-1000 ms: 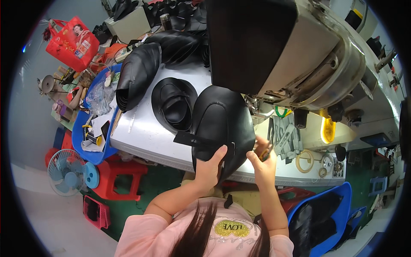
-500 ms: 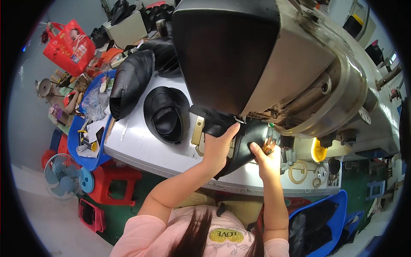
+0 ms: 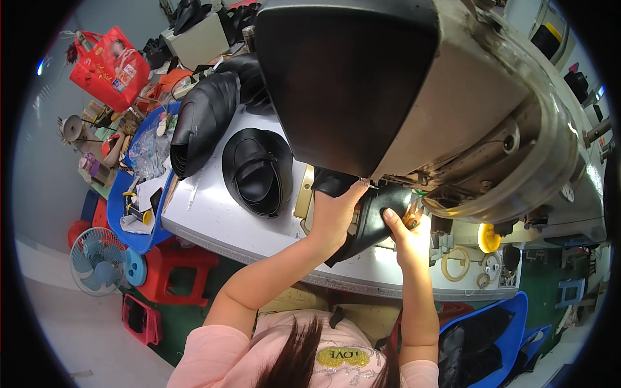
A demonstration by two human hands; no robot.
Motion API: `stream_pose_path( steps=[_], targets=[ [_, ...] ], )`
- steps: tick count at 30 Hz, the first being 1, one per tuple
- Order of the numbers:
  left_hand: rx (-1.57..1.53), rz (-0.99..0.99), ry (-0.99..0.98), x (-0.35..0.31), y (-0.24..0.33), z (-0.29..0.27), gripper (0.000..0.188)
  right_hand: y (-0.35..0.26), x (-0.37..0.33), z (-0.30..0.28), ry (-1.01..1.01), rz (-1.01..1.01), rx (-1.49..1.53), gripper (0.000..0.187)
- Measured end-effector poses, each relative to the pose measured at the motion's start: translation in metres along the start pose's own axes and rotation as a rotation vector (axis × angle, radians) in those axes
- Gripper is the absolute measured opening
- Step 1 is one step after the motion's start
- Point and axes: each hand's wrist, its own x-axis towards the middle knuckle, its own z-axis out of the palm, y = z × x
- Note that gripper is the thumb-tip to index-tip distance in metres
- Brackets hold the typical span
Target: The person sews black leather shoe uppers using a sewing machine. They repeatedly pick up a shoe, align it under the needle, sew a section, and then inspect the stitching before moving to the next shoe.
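Observation:
A black leather-like piece (image 3: 370, 227) lies under the head of a large sewing machine (image 3: 349, 84). My left hand (image 3: 337, 205) grips its left part close to the needle area, thumb stretched toward the metal presser parts. My right hand (image 3: 410, 234) holds the piece's right side, thumb pressed on top. Tucked in the right fingers is a small brass-coloured pointed tool (image 3: 414, 212), perhaps thread snips; its kind is hard to make out. The machine head hides the far end of the piece.
Left of the machine, a rolled black piece (image 3: 256, 173) and a larger stack of curved black pieces (image 3: 204, 123) sit on the white table (image 3: 194, 210). Blue bins (image 3: 123, 226) flank it. A red stool (image 3: 174, 275) and a fan (image 3: 98, 262) stand at lower left.
The view has shifted slightly. The black piece's left end has gone further under the machine head, my left hand staying close to it. Both hands keep their hold.

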Motion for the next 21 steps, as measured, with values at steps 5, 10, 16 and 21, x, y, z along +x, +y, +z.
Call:
stream_pose_path(
  steps=[5,10,16,21],
  targets=[
    [0.006,-0.003,0.003,0.001,0.001,0.002,0.023,-0.006,-0.002,0.001,0.005,0.041,0.012,0.016],
    [0.024,-0.033,0.014,0.000,0.001,0.001,0.025,-0.001,0.000,0.001,0.011,0.013,0.042,0.016],
    [0.079,-0.043,0.002,0.009,-0.003,-0.004,0.022,-0.016,0.001,0.003,0.020,0.036,-0.037,0.018],
    [0.030,-0.022,-0.047,0.015,0.002,0.003,0.017,-0.021,0.000,-0.005,0.077,-0.093,-0.180,0.018]
  ],
)
